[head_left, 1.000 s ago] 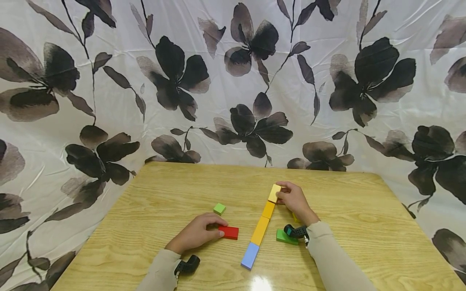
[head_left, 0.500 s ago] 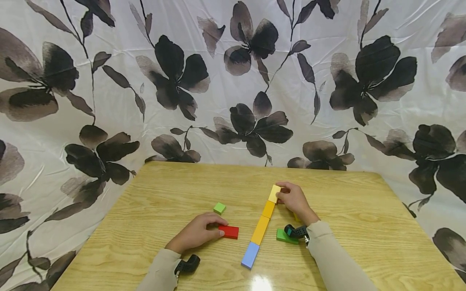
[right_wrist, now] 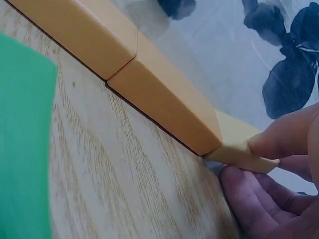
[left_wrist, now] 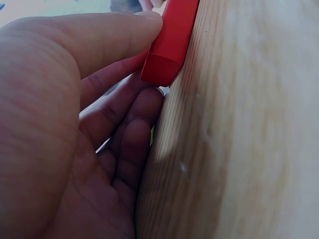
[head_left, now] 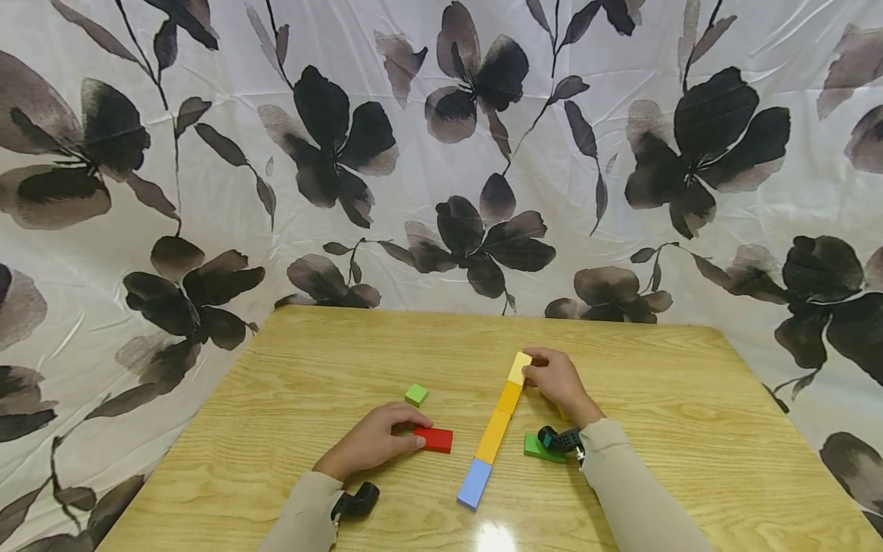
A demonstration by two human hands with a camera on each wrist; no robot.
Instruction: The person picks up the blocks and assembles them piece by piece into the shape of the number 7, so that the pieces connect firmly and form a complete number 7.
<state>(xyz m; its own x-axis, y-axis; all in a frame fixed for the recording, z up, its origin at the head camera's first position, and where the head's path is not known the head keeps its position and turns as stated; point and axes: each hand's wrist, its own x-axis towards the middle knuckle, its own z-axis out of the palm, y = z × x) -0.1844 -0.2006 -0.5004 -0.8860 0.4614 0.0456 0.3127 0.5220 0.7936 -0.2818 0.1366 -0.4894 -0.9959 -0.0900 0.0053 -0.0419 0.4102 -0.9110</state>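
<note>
My right hand (head_left: 557, 379) pinches a pale yellow block (head_left: 520, 368) between thumb and fingers at the far end of a slanting row. Behind it the row runs toward me with a short orange block (head_left: 510, 398), a longer orange block (head_left: 493, 435) and a blue block (head_left: 474, 484). In the right wrist view the pale block (right_wrist: 239, 139) sits against the end of the orange one. My left hand (head_left: 375, 438) holds the left end of a red block (head_left: 436, 440). The left wrist view shows the thumb on this red block (left_wrist: 172, 40), fingers at its other side.
A small light green block (head_left: 416, 395) lies beyond the left hand. Under the right wrist is a green block (head_left: 543, 448), partly covered by the wrist camera. A yellow block (head_left: 563, 415) shows beside the right forearm. A floral cloth (head_left: 441, 153) hangs behind the wooden table (head_left: 331, 345).
My right hand and the pale yellow block have shifted very slightly toward me, along the row. The left hand and red block have stayed put.
</note>
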